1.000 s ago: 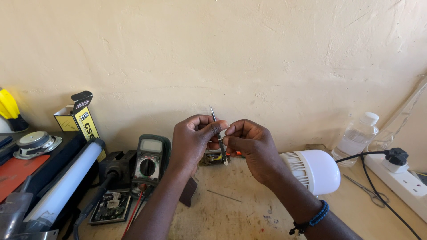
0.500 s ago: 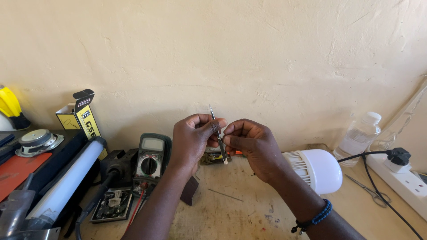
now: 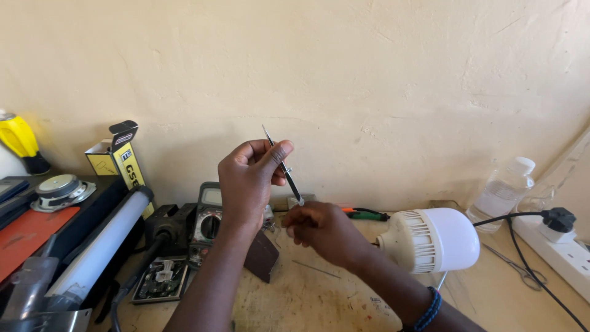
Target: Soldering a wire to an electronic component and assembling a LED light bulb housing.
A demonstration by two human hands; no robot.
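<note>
My left hand [image 3: 249,178] is raised above the bench and grips a pair of thin metal tweezers [image 3: 284,167], tips pointing down and to the right. A tiny pale part sits at the tweezer tips, right above my right hand [image 3: 319,229]. The right hand is lower, fingers curled and pinched near those tips; whether it holds anything I cannot tell. A large white bulb [image 3: 433,240] with a ribbed base lies on the bench just right of my right hand.
A multimeter [image 3: 208,221] stands behind my left arm, beside a long white tube lamp [image 3: 101,243] and a small circuit board [image 3: 161,278]. A yellow box [image 3: 123,157] leans on the wall. A plastic bottle [image 3: 501,193] and white power strip [image 3: 556,243] lie right.
My left hand has lifted with the tweezers and my right hand has dropped and drawn apart from it; before, both hands were pinched together at the same height.
</note>
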